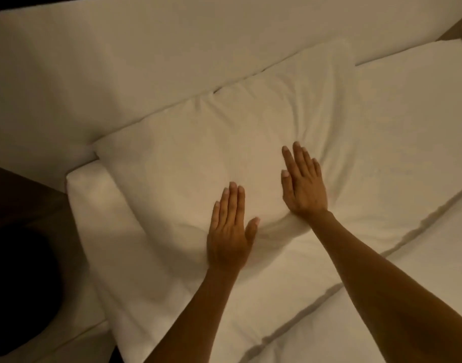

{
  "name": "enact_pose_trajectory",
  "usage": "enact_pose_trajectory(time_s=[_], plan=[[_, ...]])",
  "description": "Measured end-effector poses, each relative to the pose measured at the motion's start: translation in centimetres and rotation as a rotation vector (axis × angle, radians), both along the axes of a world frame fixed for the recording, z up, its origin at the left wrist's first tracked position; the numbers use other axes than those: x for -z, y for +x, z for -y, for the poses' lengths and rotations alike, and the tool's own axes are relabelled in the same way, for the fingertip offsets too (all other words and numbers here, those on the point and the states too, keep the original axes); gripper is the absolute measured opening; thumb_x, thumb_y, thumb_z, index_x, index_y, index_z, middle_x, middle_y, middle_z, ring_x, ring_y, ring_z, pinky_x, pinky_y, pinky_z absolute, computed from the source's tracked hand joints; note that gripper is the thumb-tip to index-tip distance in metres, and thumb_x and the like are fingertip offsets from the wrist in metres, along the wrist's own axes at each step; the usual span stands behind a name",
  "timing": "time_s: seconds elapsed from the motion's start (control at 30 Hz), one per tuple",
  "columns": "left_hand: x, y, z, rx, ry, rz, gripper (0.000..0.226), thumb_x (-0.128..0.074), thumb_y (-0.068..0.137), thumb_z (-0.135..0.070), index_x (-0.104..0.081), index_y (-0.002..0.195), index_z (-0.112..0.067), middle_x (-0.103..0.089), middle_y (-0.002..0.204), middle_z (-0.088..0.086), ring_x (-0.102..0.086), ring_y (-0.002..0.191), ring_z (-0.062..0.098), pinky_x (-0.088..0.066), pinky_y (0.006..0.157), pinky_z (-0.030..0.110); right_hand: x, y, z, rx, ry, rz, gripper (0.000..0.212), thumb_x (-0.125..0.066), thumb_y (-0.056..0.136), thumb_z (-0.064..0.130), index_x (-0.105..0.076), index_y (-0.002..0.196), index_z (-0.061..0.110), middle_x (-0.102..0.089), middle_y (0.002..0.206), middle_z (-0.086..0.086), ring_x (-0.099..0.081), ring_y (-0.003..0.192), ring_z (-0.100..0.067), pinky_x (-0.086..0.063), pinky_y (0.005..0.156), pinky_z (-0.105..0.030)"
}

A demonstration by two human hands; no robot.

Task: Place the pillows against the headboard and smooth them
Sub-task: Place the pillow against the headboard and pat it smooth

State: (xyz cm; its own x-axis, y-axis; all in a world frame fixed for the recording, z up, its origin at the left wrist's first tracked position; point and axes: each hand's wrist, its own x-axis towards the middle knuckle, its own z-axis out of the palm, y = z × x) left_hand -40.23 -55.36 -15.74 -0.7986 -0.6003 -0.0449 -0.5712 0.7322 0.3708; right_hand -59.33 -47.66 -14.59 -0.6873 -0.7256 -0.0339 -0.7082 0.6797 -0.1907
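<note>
A white pillow lies across the middle of the view, its far edge against the pale padded headboard. My left hand rests flat on the pillow's near part, fingers straight and together, holding nothing. My right hand presses flat on the pillow a little farther in and to the right; the fabric dents and creases around it. A second white pillow lies to the right, partly under or beside the first, also close to the headboard.
White bed linen with a stitched edge runs along the lower right. The mattress corner shows at the left, and beyond it is dark floor. A dark strip sits at the upper right corner.
</note>
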Motion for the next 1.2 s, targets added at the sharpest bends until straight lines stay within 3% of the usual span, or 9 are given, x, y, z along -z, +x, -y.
enact_pose_trajectory(time_s=[0.17, 0.37, 0.47, 0.57, 0.63, 0.67, 0.77, 0.93, 1.2], plan=[[1.1, 2.8, 1.2, 0.009, -0.03, 0.056, 0.087, -0.047, 0.083, -0.07, -0.031, 0.151, -0.017, -0.025, 0.158, 0.002, -0.019, 0.146, 0.017, -0.006, 0.119, 0.035, 0.2, -2.4, -1.5, 0.063, 0.105, 0.002, 0.056, -0.015, 0.099, 0.042, -0.007, 0.154, 0.031, -0.005, 0.163, 0.002, -0.005, 0.15, -0.019, -0.005, 0.12, -0.043], [0.5, 6.6, 2.7, 0.01, -0.007, 0.13, 0.092, -0.038, 0.081, -0.075, -0.026, 0.152, -0.018, -0.02, 0.16, 0.002, -0.018, 0.147, 0.019, -0.011, 0.118, 0.041, -2.2, -4.8, -3.8, 0.233, 0.281, 0.081, 0.061, -0.01, 0.099, 0.05, 0.006, 0.154, 0.027, 0.008, 0.162, 0.004, 0.004, 0.15, -0.018, -0.001, 0.121, -0.046], [-0.2, 8.8, 3.4, 0.034, 0.033, 0.187, 0.088, -0.03, 0.085, -0.071, -0.025, 0.153, -0.015, -0.021, 0.16, 0.003, -0.022, 0.146, 0.02, -0.017, 0.116, 0.043, -4.5, -4.3, -4.4, 0.331, 0.343, 0.1, 0.069, -0.011, 0.099, 0.052, 0.007, 0.154, 0.015, 0.01, 0.162, -0.004, 0.006, 0.15, -0.021, -0.001, 0.121, -0.046], [-2.1, 10.9, 4.1, 0.049, 0.107, 0.362, 0.082, -0.015, 0.091, -0.064, -0.035, 0.148, -0.009, -0.032, 0.156, 0.009, -0.039, 0.14, 0.025, -0.038, 0.105, 0.048, -8.0, -2.5, -4.8, 0.389, 0.383, 0.137, 0.068, -0.015, 0.1, 0.048, 0.004, 0.154, 0.011, 0.009, 0.162, -0.009, 0.007, 0.15, -0.023, -0.002, 0.121, -0.048], [-4.6, 11.3, 4.4, 0.055, 0.125, 0.398, 0.09, 0.001, 0.092, -0.063, -0.04, 0.145, -0.004, -0.034, 0.154, 0.014, -0.042, 0.137, 0.03, -0.041, 0.102, 0.051, -10.8, -0.9, -5.0, 0.363, 0.363, 0.151, 0.067, -0.015, 0.101, 0.048, 0.002, 0.154, 0.011, 0.007, 0.162, -0.01, 0.006, 0.15, -0.025, -0.002, 0.12, -0.048], [-6.2, 11.1, 4.5, 0.062, 0.139, 0.406, 0.091, 0.003, 0.09, -0.064, -0.032, 0.149, -0.004, -0.024, 0.158, 0.014, -0.032, 0.143, 0.029, -0.034, 0.109, 0.051, -12.4, 0.0, -5.0, 0.352, 0.35, 0.16, 0.067, -0.015, 0.101, 0.049, 0.0, 0.154, 0.012, 0.007, 0.162, -0.01, 0.006, 0.15, -0.025, -0.002, 0.12, -0.048], [-11.5, 9.7, 5.0, 0.073, 0.16, 0.445, 0.07, -0.02, 0.1, -0.05, -0.005, 0.155, -0.01, 0.006, 0.163, 0.009, -0.001, 0.15, 0.023, -0.011, 0.119, 0.044, -17.4, 2.6, -5.3, 0.347, 0.287, 0.175, 0.067, -0.016, 0.101, 0.049, -0.003, 0.154, 0.012, 0.004, 0.162, -0.01, 0.004, 0.15, -0.026, -0.003, 0.119, -0.048], [-21.5, 6.7, 5.9, 0.1, 0.143, 0.374, 0.069, -0.026, 0.101, -0.047, -0.003, 0.155, -0.011, 0.007, 0.163, 0.009, 0.001, 0.15, 0.025, -0.006, 0.12, 0.044, -26.2, 6.1, -6.5, 0.361, 0.203, 0.157, 0.064, -0.018, 0.101, 0.047, -0.008, 0.154, 0.011, -0.001, 0.162, -0.012, 0.0, 0.15, -0.028, -0.006, 0.119, -0.049], [-36.6, 6.6, 9.6, 0.121, -0.067, 0.334, 0.073, -0.028, 0.1, -0.05, -0.001, 0.155, -0.01, 0.007, 0.161, 0.017, -0.001, 0.149, 0.033, -0.008, 0.12, 0.046, -37.3, 11.4, -8.4, 0.4, 0.139, 0.079, 0.063, -0.019, 0.101, 0.046, -0.019, 0.152, 0.01, -0.003, 0.162, -0.014, -0.001, 0.149, -0.03, -0.01, 0.118, -0.051]])
